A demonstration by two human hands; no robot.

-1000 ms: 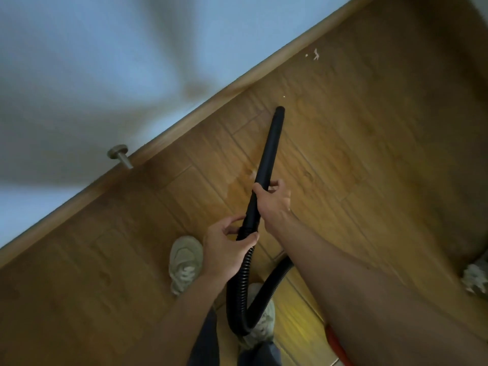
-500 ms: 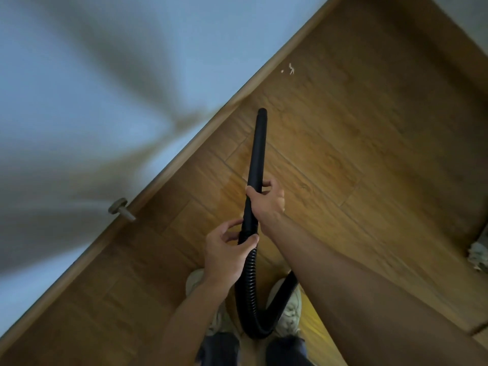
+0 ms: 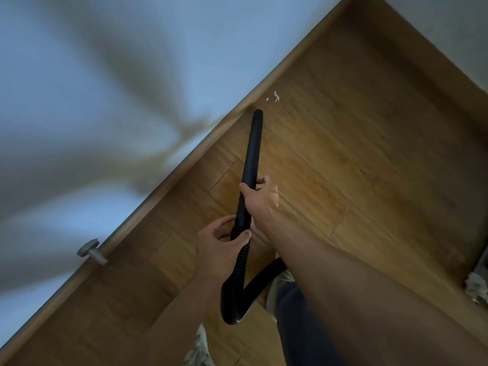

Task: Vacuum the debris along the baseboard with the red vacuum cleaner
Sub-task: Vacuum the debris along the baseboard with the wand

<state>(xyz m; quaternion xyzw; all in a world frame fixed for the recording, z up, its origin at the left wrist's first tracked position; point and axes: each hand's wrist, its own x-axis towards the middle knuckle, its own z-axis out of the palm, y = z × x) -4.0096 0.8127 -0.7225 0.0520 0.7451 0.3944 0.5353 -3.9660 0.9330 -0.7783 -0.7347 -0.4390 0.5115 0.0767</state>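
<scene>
A black vacuum nozzle tube [image 3: 254,146] points up toward the wooden baseboard [image 3: 184,165], its tip just short of it. My right hand [image 3: 260,198] grips the tube's lower part. My left hand [image 3: 220,243] holds the joint where the ribbed black hose [image 3: 235,283] begins. The hose loops down between my feet. White debris bits [image 3: 274,96] lie on the floor beside the baseboard, a little beyond the nozzle tip. The red vacuum body is out of view.
A metal door stopper [image 3: 91,250] sticks out of the baseboard at lower left. The pale wall [image 3: 105,75] fills the upper left. Wood-pattern floor [image 3: 369,167] spreads to the right. A grey fluffy object [image 3: 476,285] sits at the right edge.
The nozzle has advanced along the baseboard and its tip is now much closer to the white debris. My feet have stepped forward and both hands keep their grip.
</scene>
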